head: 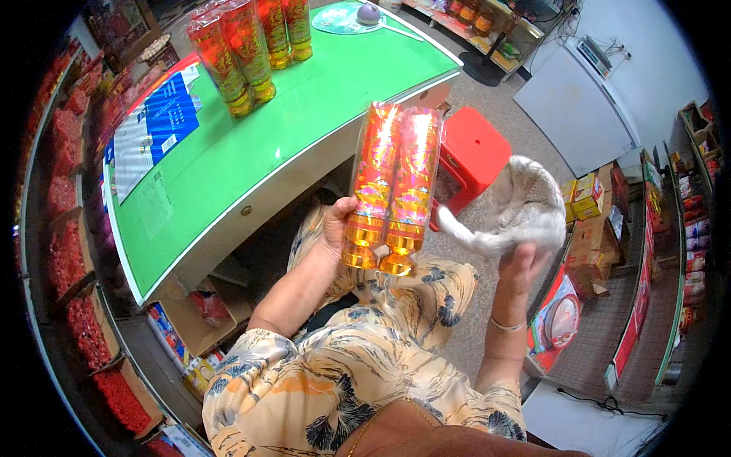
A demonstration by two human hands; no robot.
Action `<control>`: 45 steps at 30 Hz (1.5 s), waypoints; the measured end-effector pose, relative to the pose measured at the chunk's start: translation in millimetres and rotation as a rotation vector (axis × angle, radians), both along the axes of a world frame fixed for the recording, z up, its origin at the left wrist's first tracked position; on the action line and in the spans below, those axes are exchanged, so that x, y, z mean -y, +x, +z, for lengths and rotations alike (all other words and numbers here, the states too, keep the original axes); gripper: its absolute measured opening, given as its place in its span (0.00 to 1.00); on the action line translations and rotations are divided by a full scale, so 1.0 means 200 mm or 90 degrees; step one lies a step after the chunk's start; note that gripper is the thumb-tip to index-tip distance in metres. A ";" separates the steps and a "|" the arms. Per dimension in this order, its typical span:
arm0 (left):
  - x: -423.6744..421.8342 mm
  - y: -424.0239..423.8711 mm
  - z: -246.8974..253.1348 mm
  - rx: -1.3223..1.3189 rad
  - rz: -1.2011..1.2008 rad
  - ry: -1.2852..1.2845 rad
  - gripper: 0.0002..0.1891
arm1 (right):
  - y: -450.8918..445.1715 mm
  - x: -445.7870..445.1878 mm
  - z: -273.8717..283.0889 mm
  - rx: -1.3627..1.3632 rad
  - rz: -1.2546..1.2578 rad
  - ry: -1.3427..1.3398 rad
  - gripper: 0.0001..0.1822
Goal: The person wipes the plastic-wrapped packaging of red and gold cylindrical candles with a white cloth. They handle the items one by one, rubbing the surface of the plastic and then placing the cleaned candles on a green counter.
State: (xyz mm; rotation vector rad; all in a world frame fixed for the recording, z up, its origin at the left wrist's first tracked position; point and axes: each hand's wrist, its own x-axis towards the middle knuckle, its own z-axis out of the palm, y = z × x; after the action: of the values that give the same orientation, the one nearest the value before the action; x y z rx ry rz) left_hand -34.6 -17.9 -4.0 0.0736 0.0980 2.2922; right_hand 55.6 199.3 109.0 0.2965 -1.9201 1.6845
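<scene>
My left hand (337, 228) grips a pair of red decorated candles with gold bases (394, 183) by the lower left side. Clear plastic film wraps the pair, which stands nearly upright in front of my lap. To the right, my right hand (521, 265) is shut on a whitish cloth (528, 200). The cloth is bunched and blurred, and one end trails left towards the candles without plainly touching them. More wrapped candles (243, 63) of the same kind stand at the far side of the green tabletop (320, 85).
A blue-and-white printed plastic sheet (160, 123) lies on the table's left. A hand fan (337, 18) with a purple ball (368, 13) is at the back. A red plastic stool (477, 143) stands behind the candles. Stocked shelves (74, 257) curve along the left; cartons (594, 245) and shelving stand right.
</scene>
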 end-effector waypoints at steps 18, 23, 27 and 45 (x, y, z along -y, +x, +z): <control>-0.01 0.21 -0.03 -0.092 0.025 -0.148 0.40 | -0.24 0.33 -0.04 -0.133 0.168 0.849 0.32; -0.04 0.23 0.02 -0.028 -0.043 -0.059 0.40 | -0.40 0.26 0.04 -0.123 0.008 0.851 0.29; -0.06 0.21 0.02 -0.035 -0.075 -0.036 0.39 | -0.40 0.19 -0.01 -0.103 -0.021 0.799 0.29; -0.09 0.25 0.07 -0.028 -0.016 -0.138 0.38 | -0.37 0.20 0.01 -0.132 0.058 0.810 0.28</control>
State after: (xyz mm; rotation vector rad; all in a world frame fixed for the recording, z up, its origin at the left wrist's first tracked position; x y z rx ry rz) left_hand 15.3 -0.4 10.3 0.0124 0.3643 2.2420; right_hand -18.8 159.6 111.2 0.9670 -2.5494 0.2179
